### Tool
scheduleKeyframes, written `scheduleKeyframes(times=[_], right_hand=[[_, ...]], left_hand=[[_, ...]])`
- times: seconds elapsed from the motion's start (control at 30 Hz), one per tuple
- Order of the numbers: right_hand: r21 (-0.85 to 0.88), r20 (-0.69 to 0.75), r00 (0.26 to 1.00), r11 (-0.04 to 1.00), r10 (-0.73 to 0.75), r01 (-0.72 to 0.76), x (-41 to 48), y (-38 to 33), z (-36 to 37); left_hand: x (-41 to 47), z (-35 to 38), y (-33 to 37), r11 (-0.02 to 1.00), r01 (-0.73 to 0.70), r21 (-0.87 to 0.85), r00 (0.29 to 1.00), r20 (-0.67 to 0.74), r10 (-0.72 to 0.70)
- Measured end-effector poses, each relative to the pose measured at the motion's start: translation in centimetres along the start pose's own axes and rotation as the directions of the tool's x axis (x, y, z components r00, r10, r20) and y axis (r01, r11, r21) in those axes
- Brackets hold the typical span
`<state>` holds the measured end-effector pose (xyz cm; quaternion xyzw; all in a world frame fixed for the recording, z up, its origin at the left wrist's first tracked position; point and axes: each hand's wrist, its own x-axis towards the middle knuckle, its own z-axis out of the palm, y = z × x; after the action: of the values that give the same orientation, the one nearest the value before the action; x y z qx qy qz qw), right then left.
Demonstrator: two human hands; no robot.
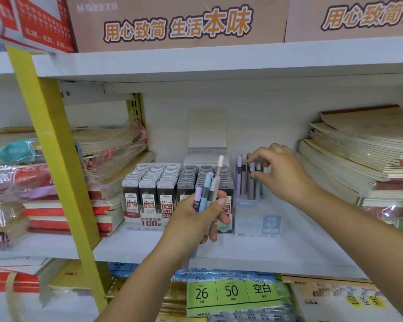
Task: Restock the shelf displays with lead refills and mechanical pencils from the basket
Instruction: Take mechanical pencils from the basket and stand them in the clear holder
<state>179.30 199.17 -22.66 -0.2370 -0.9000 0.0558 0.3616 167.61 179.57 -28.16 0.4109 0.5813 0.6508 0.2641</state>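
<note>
My left hand (197, 217) grips a bundle of several pastel mechanical pencils (208, 184), purple, blue, grey and pink, upright in front of the lead refill display (156, 194). That display holds rows of dark lead refill cases with white and grey caps. To its right stands a clear pencil display box (257, 219) labelled HB 0.7, with several pencils standing in it. My right hand (279, 170) reaches over this box and pinches the top of a grey pencil (257, 173) among those standing there. The basket is not in view.
The white shelf (265, 249) carries stacks of notebooks at left (112, 145) and right (358, 159). A yellow upright post (56, 147) slants down the left. A pale card box (207, 129) stands behind the displays. Loose-leaf paper packs (233, 293) fill the shelf below.
</note>
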Motion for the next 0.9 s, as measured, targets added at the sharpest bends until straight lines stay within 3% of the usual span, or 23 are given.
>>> scheduleKeyframes(times=[0.13, 0.2, 0.3, 0.37, 0.43, 0.5, 0.57, 0.63, 0.77, 0.9], right_hand=[[-0.008, -0.054, 0.999, 1.000, -0.007, 0.007, -0.5, -0.7, -0.6], [0.201, -0.082, 0.997, 0.980, 0.015, 0.002, -1.2, -1.8, -1.4], [0.664, 0.144, 0.986, 0.732, 0.079, -0.155, -2.4, -4.3, -2.4], [0.741, 0.267, 0.961, 0.622, 0.075, -0.254, -2.8, -5.2, -2.2], [0.780, 0.259, 0.960, 0.564, 0.103, -0.271, -2.9, -5.6, -2.2], [0.839, 0.138, 0.973, 0.500, 0.185, -0.214, -2.5, -5.0, -3.0], [0.835, -0.050, 0.963, 0.540, 0.263, -0.104, -1.9, -3.4, -4.5], [0.731, -0.169, 0.955, 0.681, 0.243, -0.044, -1.3, -1.5, -5.6], [0.425, -0.108, 0.987, 0.903, 0.116, -0.060, -0.6, 0.6, -4.6], [0.195, -0.069, 0.997, 0.981, 0.024, -0.010, -0.6, 0.8, -3.0]], left_hand=[[0.0, 0.2, 0.1, 1.000, 0.010, -0.002, 1.000, 0.016, -0.009], [0.2, 0.2, 0.3, 1.000, 0.007, -0.008, 0.999, 0.040, -0.007], [0.5, 0.6, 0.5, 1.000, 0.001, -0.011, 0.995, 0.095, 0.000], [0.6, 1.0, 0.5, 1.000, -0.007, -0.009, 0.989, 0.149, 0.008], [0.5, 1.4, 0.3, 1.000, -0.001, -0.011, 0.988, 0.156, 0.003], [0.4, 1.3, 0.1, 1.000, 0.013, -0.003, 0.994, 0.112, -0.013], [0.3, 0.9, -0.1, 1.000, 0.018, 0.018, 0.998, 0.058, -0.019], [0.3, 0.5, -0.2, 0.999, 0.019, 0.033, 1.000, 0.011, -0.019], [0.5, 0.4, -0.2, 0.998, 0.054, -0.012, 0.997, -0.051, -0.055], [0.5, 0.6, -0.1, 0.998, 0.057, -0.025, 0.997, -0.053, -0.058]])
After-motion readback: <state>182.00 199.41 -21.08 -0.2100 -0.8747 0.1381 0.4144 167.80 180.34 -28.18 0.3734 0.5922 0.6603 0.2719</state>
